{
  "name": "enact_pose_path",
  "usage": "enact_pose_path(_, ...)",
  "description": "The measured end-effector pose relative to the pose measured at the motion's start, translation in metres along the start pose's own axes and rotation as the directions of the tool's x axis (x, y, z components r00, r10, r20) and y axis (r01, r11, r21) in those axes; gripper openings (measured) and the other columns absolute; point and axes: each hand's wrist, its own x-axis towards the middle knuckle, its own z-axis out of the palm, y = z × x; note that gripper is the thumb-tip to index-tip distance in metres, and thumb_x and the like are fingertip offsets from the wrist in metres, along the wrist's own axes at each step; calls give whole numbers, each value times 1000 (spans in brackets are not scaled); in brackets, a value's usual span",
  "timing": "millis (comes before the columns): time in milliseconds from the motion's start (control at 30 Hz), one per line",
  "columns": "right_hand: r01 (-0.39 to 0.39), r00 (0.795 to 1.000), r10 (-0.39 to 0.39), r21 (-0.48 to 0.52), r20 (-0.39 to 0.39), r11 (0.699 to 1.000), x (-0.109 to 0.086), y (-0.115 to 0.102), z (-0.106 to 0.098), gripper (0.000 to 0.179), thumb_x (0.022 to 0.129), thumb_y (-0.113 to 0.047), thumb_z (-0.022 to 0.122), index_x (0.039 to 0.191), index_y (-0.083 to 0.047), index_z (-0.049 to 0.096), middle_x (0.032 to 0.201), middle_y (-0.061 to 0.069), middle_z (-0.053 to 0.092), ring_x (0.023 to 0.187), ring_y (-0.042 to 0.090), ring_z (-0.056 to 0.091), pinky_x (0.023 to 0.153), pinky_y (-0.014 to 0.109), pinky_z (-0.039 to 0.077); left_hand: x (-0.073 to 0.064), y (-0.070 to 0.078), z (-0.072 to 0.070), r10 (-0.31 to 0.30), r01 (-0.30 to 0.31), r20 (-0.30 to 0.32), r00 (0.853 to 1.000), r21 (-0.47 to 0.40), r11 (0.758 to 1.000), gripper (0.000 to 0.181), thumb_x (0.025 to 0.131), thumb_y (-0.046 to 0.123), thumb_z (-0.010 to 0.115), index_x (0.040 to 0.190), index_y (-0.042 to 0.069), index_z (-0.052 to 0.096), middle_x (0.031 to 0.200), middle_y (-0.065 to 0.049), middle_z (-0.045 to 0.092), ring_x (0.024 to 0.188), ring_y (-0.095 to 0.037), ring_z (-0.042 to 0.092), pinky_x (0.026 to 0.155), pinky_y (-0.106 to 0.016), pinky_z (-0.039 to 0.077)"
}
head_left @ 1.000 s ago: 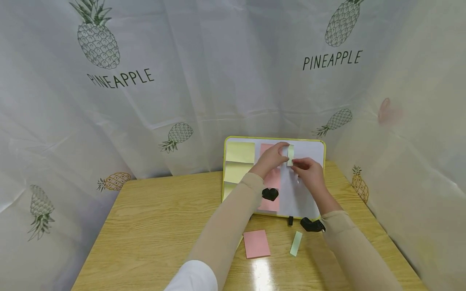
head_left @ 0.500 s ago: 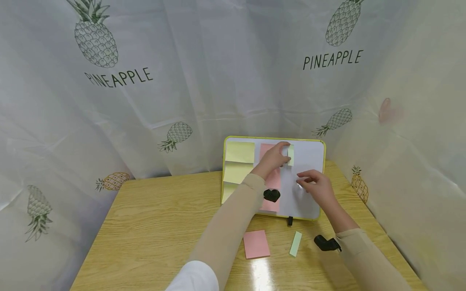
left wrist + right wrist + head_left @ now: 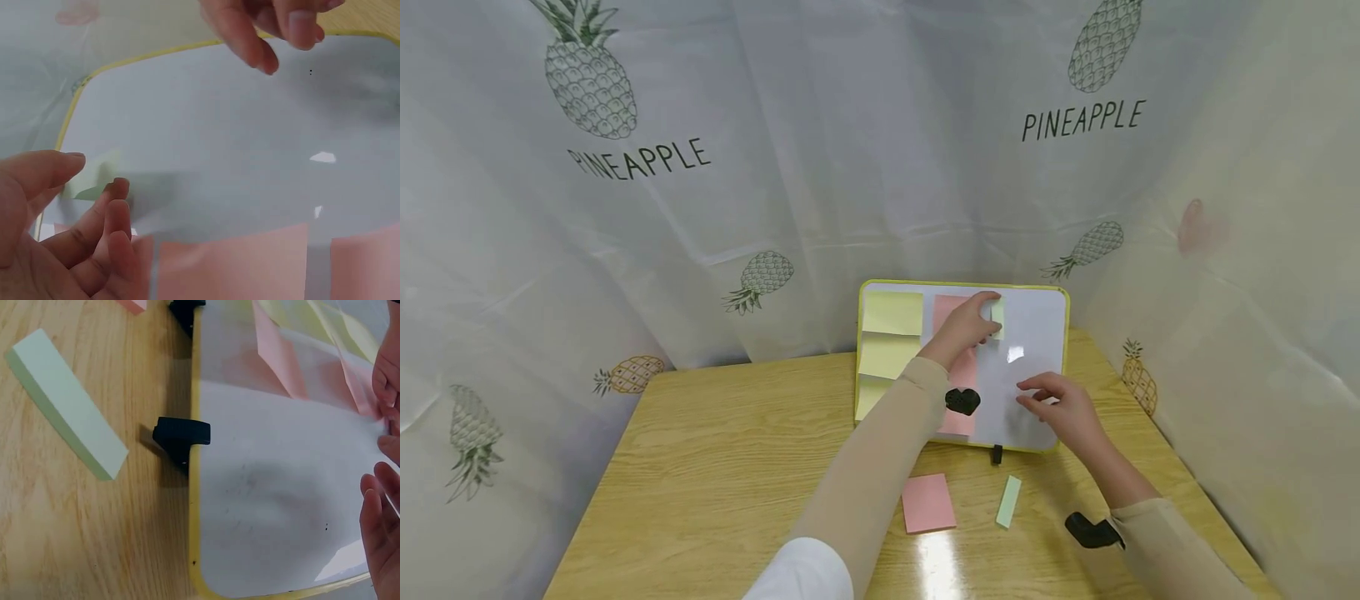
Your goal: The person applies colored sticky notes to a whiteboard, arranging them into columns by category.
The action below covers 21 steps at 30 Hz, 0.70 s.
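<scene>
A narrow pale green sticky note [image 3: 997, 318] is on the whiteboard [image 3: 1037, 333], right of the pink notes' column. My left hand [image 3: 962, 329] reaches across the board with index finger and thumb apart, fingertips at the note's left edge. In the left wrist view, the green note [image 3: 100, 172] shows between the spread thumb and fingers. My right hand [image 3: 1060, 404] hovers before the board's lower right part, fingers loosely bent with nothing between them. On the table below lies a pad of green sticky notes [image 3: 1008, 502], its thickness visible in the right wrist view.
Yellow sticky notes [image 3: 891, 314] form a column on the board's left; pink notes [image 3: 957, 423] form another, partly behind my left arm. A pink sticky-note pad [image 3: 928, 503] lies on the wooden table [image 3: 737, 450]. A black foot [image 3: 997, 455] supports the board. A pineapple-print curtain [image 3: 850, 167] surrounds the table.
My right hand has let go of the green note and drawn back down and to the right. My left hand stays at the note, which keeps its place on the board.
</scene>
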Motion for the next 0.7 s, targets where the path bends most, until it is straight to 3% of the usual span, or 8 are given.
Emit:
enact_pose_path(267, 28, 999, -28, 0, 16, 1000, -11, 3, 1, 19, 88, -13, 74, 105, -6, 73, 94, 7, 66, 76, 20, 62, 57, 31, 52, -1, 4, -2, 6, -5, 21, 1000, -53, 999, 52, 91, 15, 68, 139, 26, 53, 85, 2, 62, 58, -17, 59, 55, -25, 45)
enact_pose_path(500, 5, 1000, -5, 14, 28, 1000, -21, 9, 1, 20, 88, -13, 75, 106, -5, 72, 95, 8, 65, 76, 17, 61, 56, 32, 51, -4, 4, -2, -24, 26, 29, 999, -105, 994, 46, 89, 11, 71, 132, 21, 58, 96, 2, 64, 55, -17, 61, 53, -24, 45)
enact_pose_path(700, 0, 999, 0, 10, 32, 1000, -28, 13, 1, 19, 88, -12, 74, 106, -6, 72, 94, 6, 66, 77, 15, 61, 57, 31, 52, -9, 0, -1, -64, 78, 88, 994, -166, 983, 49, 87, 10, 74, 131, 20, 57, 79, -1, 69, 59, -21, 66, 54, -24, 46)
